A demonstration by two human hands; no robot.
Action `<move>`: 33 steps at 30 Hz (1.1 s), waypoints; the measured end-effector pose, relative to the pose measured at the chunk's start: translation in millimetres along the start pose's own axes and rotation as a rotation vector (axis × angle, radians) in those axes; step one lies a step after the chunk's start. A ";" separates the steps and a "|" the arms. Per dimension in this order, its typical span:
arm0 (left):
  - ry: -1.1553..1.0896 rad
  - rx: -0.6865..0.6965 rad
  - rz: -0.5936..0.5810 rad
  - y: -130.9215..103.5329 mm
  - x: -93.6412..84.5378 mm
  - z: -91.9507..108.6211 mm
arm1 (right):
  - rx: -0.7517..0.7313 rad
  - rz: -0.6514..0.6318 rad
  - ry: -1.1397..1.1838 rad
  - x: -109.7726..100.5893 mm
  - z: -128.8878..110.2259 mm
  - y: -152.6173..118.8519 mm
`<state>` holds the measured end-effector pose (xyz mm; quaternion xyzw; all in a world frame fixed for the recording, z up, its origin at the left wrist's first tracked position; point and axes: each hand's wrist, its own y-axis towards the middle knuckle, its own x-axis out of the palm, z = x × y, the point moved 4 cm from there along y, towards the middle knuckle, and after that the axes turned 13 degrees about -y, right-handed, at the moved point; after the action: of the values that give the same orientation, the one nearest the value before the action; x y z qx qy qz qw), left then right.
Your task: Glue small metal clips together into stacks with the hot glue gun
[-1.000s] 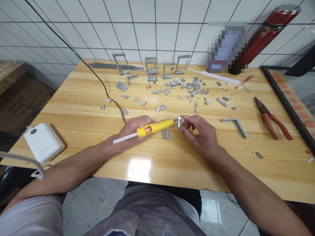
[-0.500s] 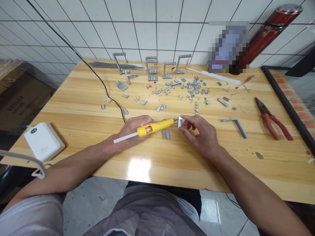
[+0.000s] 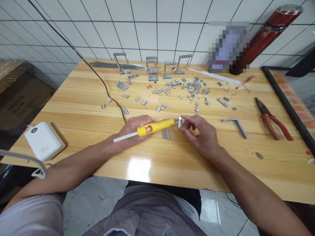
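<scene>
A yellow hot glue gun [image 3: 157, 127] lies in the grip of my left hand [image 3: 134, 127], a white glue stick [image 3: 125, 137] poking out of its back end. Its metal nozzle meets, or nearly meets, a small silvery metal piece [image 3: 180, 122]. My right hand [image 3: 200, 132] pinches that piece between thumb and fingertips above the table. Just below the nozzle, two small grey pieces [image 3: 166, 134] rest side by side on the wood. An L-shaped grey strip [image 3: 236, 126] lies to the right of my right hand.
Several small grey frames [image 3: 152, 67] stand along the tiled wall. Loose grey pieces [image 3: 194, 86] are scattered before them. Red-handled pliers [image 3: 268, 121] lie at right, a white power bank [image 3: 44, 141] at left. A black cable [image 3: 103, 82] crosses the table. A red flask [image 3: 270, 32] stands back right.
</scene>
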<state>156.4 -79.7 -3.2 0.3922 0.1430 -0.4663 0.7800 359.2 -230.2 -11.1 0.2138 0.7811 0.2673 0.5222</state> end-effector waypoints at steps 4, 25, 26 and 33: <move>-0.010 -0.013 0.010 -1.1 0.1 -0.4 | 0.004 0.001 -0.002 -0.8 0.1 0.1; -0.011 -0.053 0.007 -1.4 -0.5 -0.7 | 0.001 0.001 0.004 -0.3 -0.4 0.3; -0.012 -0.053 0.002 -1.2 -0.5 -0.5 | 0.003 -0.002 0.002 -0.2 -0.3 0.3; -0.021 -0.024 0.013 -2.3 0.7 -1.3 | 0.009 0.007 0.014 -0.2 0.2 0.0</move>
<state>155.0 -79.8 -5.6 0.3786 0.1379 -0.4634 0.7892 359.5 -230.4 -11.0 0.2173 0.7850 0.2672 0.5149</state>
